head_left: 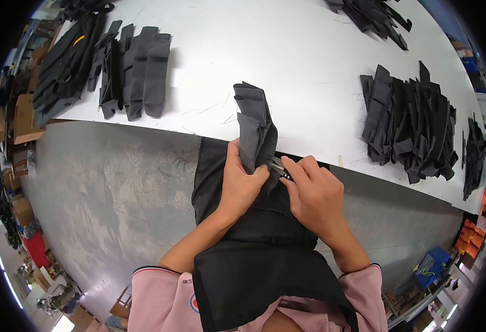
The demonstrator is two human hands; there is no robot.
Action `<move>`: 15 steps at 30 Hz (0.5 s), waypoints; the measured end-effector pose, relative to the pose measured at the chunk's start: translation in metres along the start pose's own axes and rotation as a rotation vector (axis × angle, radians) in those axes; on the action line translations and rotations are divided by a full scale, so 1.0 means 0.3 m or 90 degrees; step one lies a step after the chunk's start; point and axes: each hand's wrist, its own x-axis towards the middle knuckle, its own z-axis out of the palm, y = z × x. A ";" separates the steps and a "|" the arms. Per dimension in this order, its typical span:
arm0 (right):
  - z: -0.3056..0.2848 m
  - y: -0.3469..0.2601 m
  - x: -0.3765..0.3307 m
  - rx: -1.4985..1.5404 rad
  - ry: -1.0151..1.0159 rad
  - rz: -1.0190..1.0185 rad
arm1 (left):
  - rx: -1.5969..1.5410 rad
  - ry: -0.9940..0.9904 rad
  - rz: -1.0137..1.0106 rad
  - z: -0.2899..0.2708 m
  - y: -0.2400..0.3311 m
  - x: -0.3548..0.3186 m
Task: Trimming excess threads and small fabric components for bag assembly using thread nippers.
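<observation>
My left hand [242,181] grips a folded dark grey fabric piece [252,119] at its lower end, thumb pressed across it. The piece's upper part leans over the front edge of the white table [210,72]. In my right hand [317,193] are small thread snips [280,170], their metal blades touching the fabric's lower right side beside my left thumb. My fingers partly cover the snips' handle, and whether a thread lies between the blades is too small to tell. Below both hands hangs a black apron [259,276].
Several grey fabric strips [149,72] lie at the table's left, beside a larger dark fabric stack [69,69]. On the right is a thick pile of similar pieces [406,122], with a smaller bundle [474,157] past it. More pieces [373,19] lie at the far right. Loose threads dot the tabletop.
</observation>
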 end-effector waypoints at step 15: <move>0.038 0.013 -0.010 0.109 0.029 0.065 | -0.027 -0.005 -0.028 0.007 0.015 -0.005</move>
